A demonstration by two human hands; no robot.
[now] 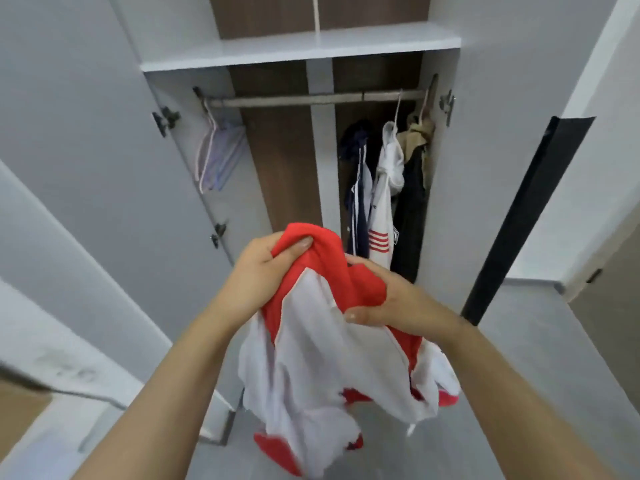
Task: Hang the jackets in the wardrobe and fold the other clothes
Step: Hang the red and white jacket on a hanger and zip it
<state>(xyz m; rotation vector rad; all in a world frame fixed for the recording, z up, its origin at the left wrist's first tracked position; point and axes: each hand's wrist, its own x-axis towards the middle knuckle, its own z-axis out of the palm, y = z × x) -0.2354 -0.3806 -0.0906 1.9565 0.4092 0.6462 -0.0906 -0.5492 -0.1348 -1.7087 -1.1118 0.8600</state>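
Note:
I hold a red and white jacket (pixel 322 358) in front of the open wardrobe (pixel 301 46). My left hand (pixel 263 268) grips its red upper part, thumb on top of the cloth. My right hand (pixel 388 296) grips the red fabric just to the right, and the white body hangs down below both hands. The wardrobe's metal rail (pixel 311 98) runs across behind. At the rail's left end hang several empty pale hangers (pixel 216 154). At its right end hang a dark blue jacket (pixel 356 188), a white jacket with red stripes (pixel 384 202) and a dark jacket (pixel 414 199).
The wardrobe's left door (pixel 86 133) stands open at the left, the right door (pixel 512 133) at the right. A black strip (pixel 526 220) runs along a wall edge on the right. Grey floor (pixel 519 341) lies below. A brown surface (pixel 20 407) shows at the lower left.

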